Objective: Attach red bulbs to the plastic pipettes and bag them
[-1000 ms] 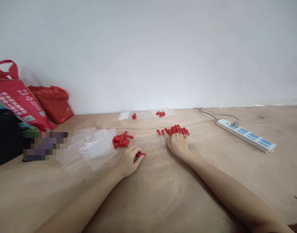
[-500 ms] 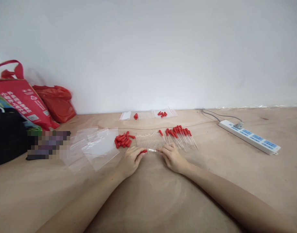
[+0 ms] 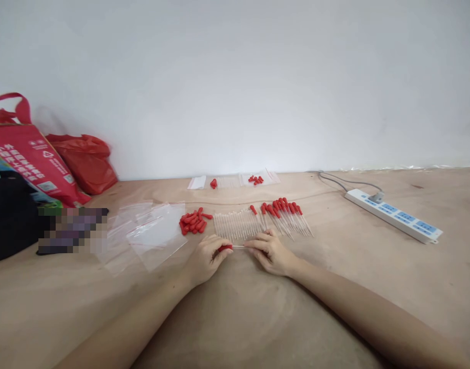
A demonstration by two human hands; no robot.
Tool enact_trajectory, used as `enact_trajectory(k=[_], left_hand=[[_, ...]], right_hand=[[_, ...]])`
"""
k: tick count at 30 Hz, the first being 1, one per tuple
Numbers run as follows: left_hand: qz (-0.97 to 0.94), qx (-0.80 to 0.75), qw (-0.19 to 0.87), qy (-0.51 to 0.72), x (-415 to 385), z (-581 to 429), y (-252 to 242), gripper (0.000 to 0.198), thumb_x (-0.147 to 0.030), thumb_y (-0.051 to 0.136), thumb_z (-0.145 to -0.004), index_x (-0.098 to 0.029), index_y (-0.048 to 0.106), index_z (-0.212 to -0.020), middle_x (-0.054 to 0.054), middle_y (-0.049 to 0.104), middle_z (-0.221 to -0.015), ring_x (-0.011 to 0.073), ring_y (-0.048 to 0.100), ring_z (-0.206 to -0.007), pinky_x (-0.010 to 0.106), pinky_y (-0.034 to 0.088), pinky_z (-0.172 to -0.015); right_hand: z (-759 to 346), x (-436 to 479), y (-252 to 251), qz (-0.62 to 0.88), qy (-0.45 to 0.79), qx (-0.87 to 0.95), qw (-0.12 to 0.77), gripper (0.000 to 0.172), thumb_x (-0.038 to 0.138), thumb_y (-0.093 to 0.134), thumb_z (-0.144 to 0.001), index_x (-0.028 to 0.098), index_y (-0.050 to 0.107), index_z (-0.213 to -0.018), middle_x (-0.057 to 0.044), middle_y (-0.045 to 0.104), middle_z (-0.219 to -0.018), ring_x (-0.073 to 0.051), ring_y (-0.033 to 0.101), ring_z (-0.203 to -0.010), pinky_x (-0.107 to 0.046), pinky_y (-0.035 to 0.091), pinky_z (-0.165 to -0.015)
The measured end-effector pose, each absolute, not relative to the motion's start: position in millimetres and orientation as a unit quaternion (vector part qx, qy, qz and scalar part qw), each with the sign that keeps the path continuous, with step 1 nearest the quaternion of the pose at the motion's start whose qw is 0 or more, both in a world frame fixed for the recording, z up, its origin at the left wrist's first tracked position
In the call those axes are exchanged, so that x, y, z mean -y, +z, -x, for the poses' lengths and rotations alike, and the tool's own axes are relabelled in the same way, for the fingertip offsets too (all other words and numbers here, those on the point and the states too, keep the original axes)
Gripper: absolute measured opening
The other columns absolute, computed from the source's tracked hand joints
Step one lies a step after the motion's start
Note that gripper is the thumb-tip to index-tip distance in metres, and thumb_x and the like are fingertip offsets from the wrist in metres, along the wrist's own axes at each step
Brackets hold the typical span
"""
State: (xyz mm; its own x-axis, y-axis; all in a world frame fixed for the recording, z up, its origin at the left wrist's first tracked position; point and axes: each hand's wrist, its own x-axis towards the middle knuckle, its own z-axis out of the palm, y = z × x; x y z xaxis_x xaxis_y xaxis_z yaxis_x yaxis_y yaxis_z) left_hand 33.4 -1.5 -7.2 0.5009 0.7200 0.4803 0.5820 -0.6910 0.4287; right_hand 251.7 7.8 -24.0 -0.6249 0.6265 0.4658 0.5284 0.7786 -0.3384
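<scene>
Smooth pale wall point(image 3: 235, 92) behind a wood-grained table point(image 3: 235, 318).
White Chinese characters and a recycling mark are printed on one red tote point(image 3: 31, 154); one white power strip point(image 3: 394, 214), its sockets faced in blue, is laid at right. Slender clear tubes point(image 3: 233, 225) are lined up in a row, too close-set to be counted. Just in front, one thin tube point(image 3: 238, 247) is gripped by the right hand point(image 3: 274, 254), its end touching one rounded red bulb point(image 3: 225, 248) pinched by the left hand point(image 3: 207, 259).
</scene>
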Motion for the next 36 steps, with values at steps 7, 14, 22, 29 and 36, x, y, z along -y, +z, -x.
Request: enact_trajectory(k=[7, 14, 22, 29, 36], left_hand=[[-0.891, -0.343, 0.089, 0.283, 1, -32, -8, 0.013, -0.024, 0.048, -0.085, -0.018, 0.059, -0.08, 0.002, 0.065, -0.074, 0.0157, 0.057, -0.071, 0.03, 0.04, -0.07], [-0.892, -0.335, 0.076, 0.293, 1, -33, -12, 0.013, -0.023, 0.049, -0.084, -0.016, 0.058, -0.078, 0.003, 0.064, -0.072, 0.0151, 0.057, -0.069, 0.03, 0.04, -0.069], [-0.901, -0.318, 0.042, 0.293, 2, -34, -14, 0.014, -0.023, 0.046, -0.085, -0.016, 0.055, -0.077, 0.003, 0.061, -0.07, 0.0151, 0.053, -0.066, 0.03, 0.038, -0.067], [-0.911, -0.297, 0.025, 0.285, 3, -37, -15, 0.015, -0.022, 0.043, -0.086, -0.015, 0.053, -0.077, 0.004, 0.058, -0.07, 0.0158, 0.05, -0.068, 0.029, 0.038, -0.066], [-0.913, -0.297, 0.022, 0.278, 2, -37, -13, 0.014, -0.021, 0.042, -0.086, -0.016, 0.052, -0.077, 0.004, 0.058, -0.071, 0.0156, 0.05, -0.067, 0.029, 0.039, -0.067]], right_hand=[[-256, -9, -20, 0.319, 0.059, 0.909, 0.262, 0.026, 0.015, 0.041, -0.084, 0.024, 0.062, -0.098, -0.002, 0.061, -0.079, -0.012, 0.052, -0.073, -0.031, 0.024, -0.073], [-252, -8, -20, 0.313, -0.014, 0.917, 0.247, 0.023, 0.017, 0.039, -0.085, 0.018, 0.062, -0.088, -0.003, 0.059, -0.073, -0.012, 0.045, -0.064, -0.03, 0.02, -0.069], [-245, -5, -20, 0.308, -0.011, 0.92, 0.244, 0.021, 0.018, 0.037, -0.084, 0.015, 0.056, -0.074, -0.001, 0.058, -0.067, -0.01, 0.04, -0.056, -0.029, 0.018, -0.064], [-239, -4, -20, 0.312, 0.041, 0.918, 0.24, 0.022, 0.018, 0.035, -0.084, 0.015, 0.053, -0.072, -0.001, 0.059, -0.066, -0.011, 0.044, -0.056, -0.027, 0.018, -0.063], [-235, -4, -17, 0.33, 0.051, 0.92, 0.206, 0.024, 0.018, 0.033, -0.086, 0.015, 0.053, -0.073, -0.001, 0.06, -0.069, -0.011, 0.046, -0.059, -0.027, 0.02, -0.064]])
